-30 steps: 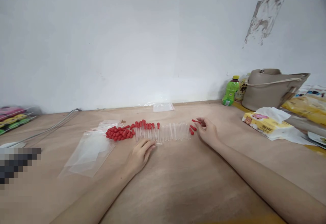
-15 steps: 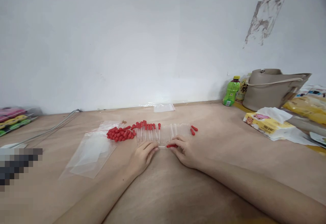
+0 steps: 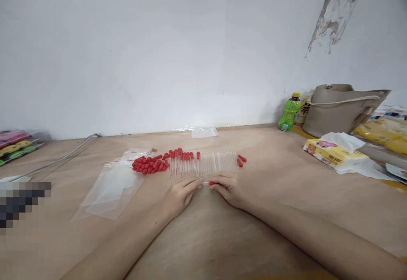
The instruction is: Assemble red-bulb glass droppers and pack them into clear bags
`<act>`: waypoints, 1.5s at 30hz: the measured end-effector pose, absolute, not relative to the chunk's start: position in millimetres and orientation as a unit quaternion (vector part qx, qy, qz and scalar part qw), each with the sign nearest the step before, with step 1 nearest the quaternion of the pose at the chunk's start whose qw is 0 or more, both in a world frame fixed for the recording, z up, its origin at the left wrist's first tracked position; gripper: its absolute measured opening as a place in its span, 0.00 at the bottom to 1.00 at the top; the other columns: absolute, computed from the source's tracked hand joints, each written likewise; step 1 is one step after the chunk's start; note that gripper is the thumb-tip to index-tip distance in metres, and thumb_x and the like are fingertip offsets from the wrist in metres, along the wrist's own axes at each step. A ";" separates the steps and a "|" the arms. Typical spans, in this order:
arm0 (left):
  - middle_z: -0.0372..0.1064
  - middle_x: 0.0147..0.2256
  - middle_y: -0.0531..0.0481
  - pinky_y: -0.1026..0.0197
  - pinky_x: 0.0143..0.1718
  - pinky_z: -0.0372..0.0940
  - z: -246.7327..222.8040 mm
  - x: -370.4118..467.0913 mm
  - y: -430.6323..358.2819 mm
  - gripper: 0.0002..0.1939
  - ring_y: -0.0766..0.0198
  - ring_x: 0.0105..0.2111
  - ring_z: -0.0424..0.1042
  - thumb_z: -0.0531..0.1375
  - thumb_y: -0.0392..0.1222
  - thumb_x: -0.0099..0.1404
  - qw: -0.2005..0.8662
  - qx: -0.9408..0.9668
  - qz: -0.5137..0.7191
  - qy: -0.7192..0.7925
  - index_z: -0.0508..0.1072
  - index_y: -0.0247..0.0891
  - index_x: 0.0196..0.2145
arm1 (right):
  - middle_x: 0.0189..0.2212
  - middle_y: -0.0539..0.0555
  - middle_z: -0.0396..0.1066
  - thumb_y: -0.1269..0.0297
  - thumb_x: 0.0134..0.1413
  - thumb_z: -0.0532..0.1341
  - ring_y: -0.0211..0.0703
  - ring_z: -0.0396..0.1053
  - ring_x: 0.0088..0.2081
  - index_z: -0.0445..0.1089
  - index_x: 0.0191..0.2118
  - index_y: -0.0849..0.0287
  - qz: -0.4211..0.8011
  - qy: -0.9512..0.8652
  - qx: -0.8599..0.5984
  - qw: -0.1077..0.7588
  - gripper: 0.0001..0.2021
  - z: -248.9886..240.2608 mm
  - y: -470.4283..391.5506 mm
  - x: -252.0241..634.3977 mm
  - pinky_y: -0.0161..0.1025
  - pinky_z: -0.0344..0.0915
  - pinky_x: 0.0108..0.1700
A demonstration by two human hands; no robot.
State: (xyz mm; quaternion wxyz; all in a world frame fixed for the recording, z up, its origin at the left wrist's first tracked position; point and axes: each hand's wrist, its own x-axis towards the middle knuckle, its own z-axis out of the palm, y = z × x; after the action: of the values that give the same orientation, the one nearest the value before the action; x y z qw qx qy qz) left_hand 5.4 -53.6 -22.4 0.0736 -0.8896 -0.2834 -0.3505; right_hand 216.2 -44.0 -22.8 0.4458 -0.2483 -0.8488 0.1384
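My left hand (image 3: 182, 196) pinches a thin clear glass tube (image 3: 205, 183) near the middle of the table. Facing it, my right hand (image 3: 231, 191) is closed on a red rubber bulb (image 3: 211, 183), mostly covered by the fingers. The tube's end meets the bulb; how deep it goes in I cannot see. Just beyond both hands lies a row of bare glass tubes (image 3: 219, 163). To its left are several droppers with red bulbs on their far ends (image 3: 181, 155). A pile of loose red bulbs (image 3: 149, 166) sits farther left, and two more bulbs (image 3: 242, 158) lie at the row's right end.
Clear plastic bags (image 3: 110, 193) lie flat on the left, with a small one (image 3: 204, 133) by the wall. A grey cable (image 3: 68, 155) runs at back left. A green bottle (image 3: 289, 112), a grey bag (image 3: 333, 112) and a tissue pack (image 3: 333, 155) stand on the right.
My hands have drawn slightly closer, bringing the tube and the red bulb together. Less of the bulb shows between my right fingers. The view has shifted a little.
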 end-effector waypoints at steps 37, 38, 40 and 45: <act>0.70 0.32 0.47 0.66 0.31 0.66 -20.8 7.9 -61.0 0.11 0.66 0.30 0.70 0.51 0.36 0.64 0.073 -0.885 -0.339 -0.310 0.69 0.36 0.41 | 0.25 0.53 0.67 0.66 0.53 0.56 0.39 0.64 0.29 0.68 0.32 0.59 0.045 -0.883 -0.233 0.405 0.06 -25.9 -33.0 230.1 0.36 0.62 0.31; 0.70 0.31 0.48 0.66 0.30 0.66 -21.1 7.9 -60.8 0.11 0.67 0.29 0.70 0.51 0.36 0.64 0.075 -0.885 -0.340 -0.308 0.69 0.36 0.41 | 0.25 0.53 0.67 0.65 0.53 0.55 0.39 0.64 0.29 0.68 0.32 0.59 0.046 -0.886 -0.229 0.401 0.06 -25.7 -33.5 229.6 0.36 0.62 0.31; 0.70 0.31 0.48 0.66 0.30 0.66 -21.9 7.8 -60.4 0.11 0.67 0.29 0.70 0.51 0.36 0.64 0.080 -0.886 -0.340 -0.305 0.69 0.36 0.41 | 0.26 0.54 0.68 0.64 0.54 0.55 0.39 0.65 0.29 0.68 0.33 0.59 0.048 -0.891 -0.225 0.390 0.07 -25.1 -34.4 228.6 0.36 0.62 0.32; 0.70 0.31 0.47 0.65 0.30 0.67 -23.9 8.2 -59.3 0.10 0.66 0.29 0.70 0.51 0.36 0.64 0.088 -0.886 -0.338 -0.306 0.69 0.36 0.42 | 0.27 0.54 0.68 0.65 0.54 0.54 0.39 0.65 0.30 0.67 0.34 0.60 0.050 -0.899 -0.219 0.376 0.07 -22.1 -36.1 226.2 0.36 0.63 0.33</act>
State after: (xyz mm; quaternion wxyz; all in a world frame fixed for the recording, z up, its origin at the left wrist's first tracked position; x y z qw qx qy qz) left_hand 8.2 -59.3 -23.9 0.0876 -0.8857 -0.3063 -0.3377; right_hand 226.2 -36.1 -22.1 0.3763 -0.2194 -0.8987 0.0503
